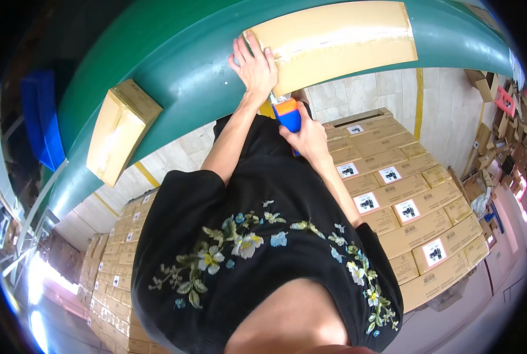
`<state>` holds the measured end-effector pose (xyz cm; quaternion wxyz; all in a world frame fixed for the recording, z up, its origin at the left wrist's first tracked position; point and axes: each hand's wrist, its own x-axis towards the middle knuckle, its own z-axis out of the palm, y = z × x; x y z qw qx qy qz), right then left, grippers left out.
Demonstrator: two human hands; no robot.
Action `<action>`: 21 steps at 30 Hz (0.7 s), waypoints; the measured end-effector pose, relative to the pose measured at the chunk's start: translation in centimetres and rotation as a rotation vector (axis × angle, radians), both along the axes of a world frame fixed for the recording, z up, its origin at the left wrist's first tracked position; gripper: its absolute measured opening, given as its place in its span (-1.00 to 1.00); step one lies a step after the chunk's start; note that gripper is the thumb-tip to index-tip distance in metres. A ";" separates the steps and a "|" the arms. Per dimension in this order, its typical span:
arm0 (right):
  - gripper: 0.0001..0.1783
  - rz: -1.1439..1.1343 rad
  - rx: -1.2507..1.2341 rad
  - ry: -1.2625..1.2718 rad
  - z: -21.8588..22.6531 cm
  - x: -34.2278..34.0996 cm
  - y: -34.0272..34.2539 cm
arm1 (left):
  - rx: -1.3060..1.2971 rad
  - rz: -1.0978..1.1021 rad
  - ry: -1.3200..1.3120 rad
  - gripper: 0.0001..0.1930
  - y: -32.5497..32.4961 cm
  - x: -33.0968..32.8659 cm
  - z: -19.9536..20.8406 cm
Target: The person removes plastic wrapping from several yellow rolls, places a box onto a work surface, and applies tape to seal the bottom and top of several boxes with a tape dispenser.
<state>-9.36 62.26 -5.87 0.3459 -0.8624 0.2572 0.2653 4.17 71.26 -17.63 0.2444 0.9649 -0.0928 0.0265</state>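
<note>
So I was standing there, and the person in the black top with flower embroidery point(245, 245) had a long, tan, flat-faced cardboard box point(340, 29) lying on the shiny green tabletop point(198, 94), right along the near edge. A strip of glossy clear tape point(334, 42) ran lengthwise across the box's upper face, and I couldn't make out any writing on that side.

The left hand point(256, 71) was laid over the box's left end, fingers spread apart and touching the cardboard. The right hand point(309, 137) was closed around a chunky blue and orange plastic hand tool point(289, 120), just below the box's near left corner. Couldn't tell if the tool's tip actually touched the box.

Over to the left, a smaller tan cardboard box point(113, 138) sat by itself on the same green surface, with shiny tape on it too.

Label-wise, the action was on the big stack of brown cartons point(387, 224) on the right. Several had white square stickers point(408, 210) with a black graphic on them, plus dark barcodes and rows of fine print, way too small to read from my spot. Another tall pile of brown cartons point(118, 271) stood on the left, with small white stickers here and there, also unreadable. Pale floor tiles point(387, 88) with a yellow stripe point(418, 106) showed beyond the right-hand stack.
</note>
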 end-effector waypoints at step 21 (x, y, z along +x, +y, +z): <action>-0.39 -0.425 0.786 0.215 -9.5 2.6 -1.6 | -0.450 0.437 0.353 -0.40 -1.9 -2.7 1.1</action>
